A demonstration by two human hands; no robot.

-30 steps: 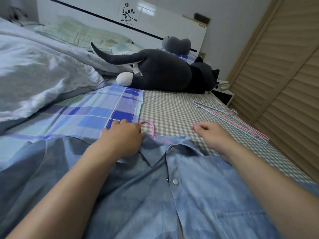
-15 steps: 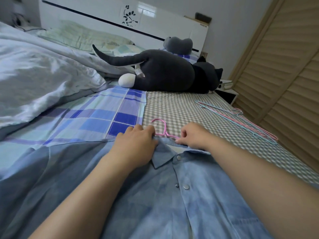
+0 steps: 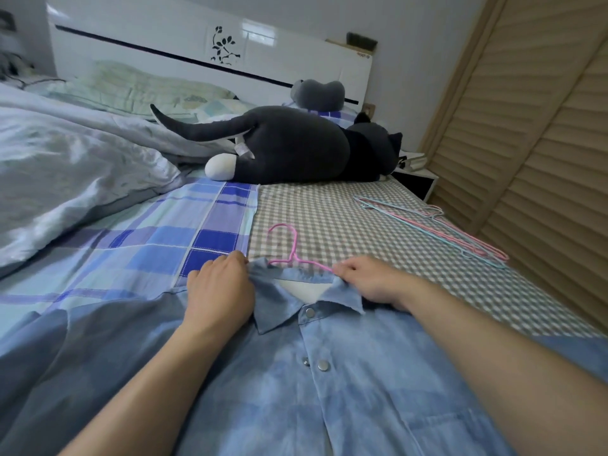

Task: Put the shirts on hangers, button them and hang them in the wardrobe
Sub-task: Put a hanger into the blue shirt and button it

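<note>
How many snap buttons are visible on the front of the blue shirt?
3: one at the collar, two close together lower on the placket. More may be hidden below.

You're leaning over a bed (image 3: 345, 218) in soft daylight — a white glossy headboard (image 3: 164, 44) far beyond your hands, a pale grey wall (image 3: 411, 34) behind it. Off past your right hand stand tan louvred doors (image 3: 526, 143) and a small white nightstand (image 3: 418, 179).

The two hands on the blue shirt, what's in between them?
In the head view, between the left hand and right hand lie the blue denim shirt's open collar and the thin pink wire hanger poking out.
</note>
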